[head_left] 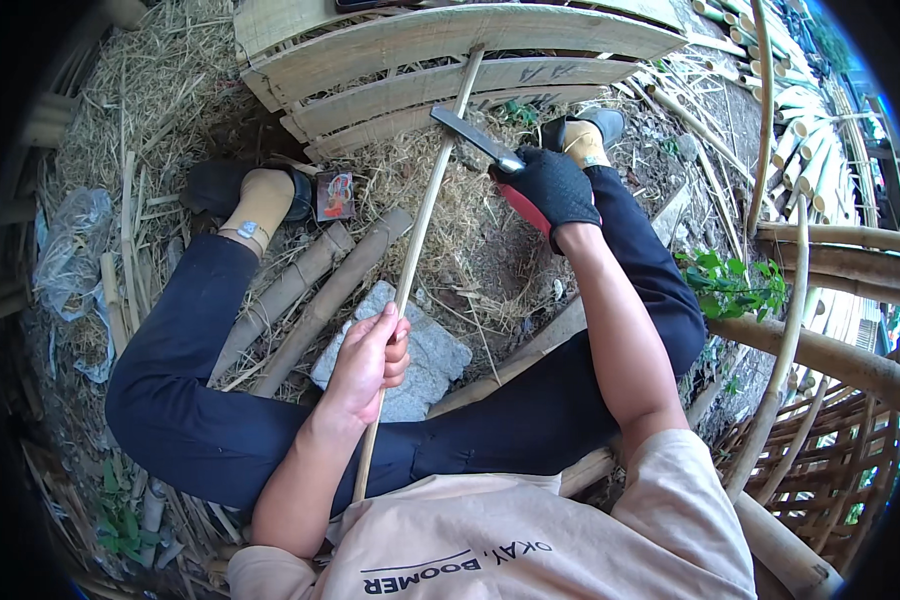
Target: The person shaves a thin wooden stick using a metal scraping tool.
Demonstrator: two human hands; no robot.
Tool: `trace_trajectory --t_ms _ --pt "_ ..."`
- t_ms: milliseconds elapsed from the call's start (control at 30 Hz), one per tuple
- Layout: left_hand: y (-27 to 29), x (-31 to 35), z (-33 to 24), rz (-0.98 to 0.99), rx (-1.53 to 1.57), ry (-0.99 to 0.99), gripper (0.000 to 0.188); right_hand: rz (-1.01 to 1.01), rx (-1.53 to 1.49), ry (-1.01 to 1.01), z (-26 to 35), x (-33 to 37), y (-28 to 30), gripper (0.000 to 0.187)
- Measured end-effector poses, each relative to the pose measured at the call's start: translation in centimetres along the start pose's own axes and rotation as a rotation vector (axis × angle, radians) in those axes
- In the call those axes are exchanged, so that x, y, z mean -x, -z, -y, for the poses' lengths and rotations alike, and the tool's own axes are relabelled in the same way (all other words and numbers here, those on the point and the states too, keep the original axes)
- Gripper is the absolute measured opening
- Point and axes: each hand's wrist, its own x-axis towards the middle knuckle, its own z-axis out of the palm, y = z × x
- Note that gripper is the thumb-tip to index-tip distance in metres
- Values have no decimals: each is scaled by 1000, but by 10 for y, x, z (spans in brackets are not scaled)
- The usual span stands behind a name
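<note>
A long thin bamboo strip (425, 217) runs slantwise from my lap up to the pale wooden slats ahead. My bare left hand (371, 362) is closed around its lower part, thumb pointing up along it. My right hand (550, 190), in a black and red glove, is closed on a knife (477, 137) with a short, flat grey blade; the glove hides most of its handle. The blade lies across the upper part of the strip, at or very near it; whether it cuts in cannot be told. Below the strip sits a grey stone (410, 350).
A wooden slatted crate (370, 75) stands ahead between my feet. Bamboo pieces (335, 285) lie by my left leg, with a small dark red packet (335, 195) near that foot. Plastic bags (73, 250) lie at left. Bamboo poles (820, 360) and a woven basket (840, 465) are at right.
</note>
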Motion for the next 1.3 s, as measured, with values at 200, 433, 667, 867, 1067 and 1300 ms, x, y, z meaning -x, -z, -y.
trace_trajectory --t_ms 200,433,667,867,1067,1300 --pt "3 -2 2 18 33 -5 34 28 17 353 10 12 0 29" --pt "0 1 0 33 31 19 35 20 7 481 11 11 -2 23" --pt "-1 1 1 -16 -25 -36 35 69 51 447 16 18 6 30" --pt "-5 4 -1 -149 -104 -140 36 239 13 404 46 54 9 32" --pt "-5 0 5 -252 -229 -191 38 366 15 422 63 73 1 30" --pt "0 -9 17 -362 -485 -376 43 351 -2 384 61 68 -23 25"
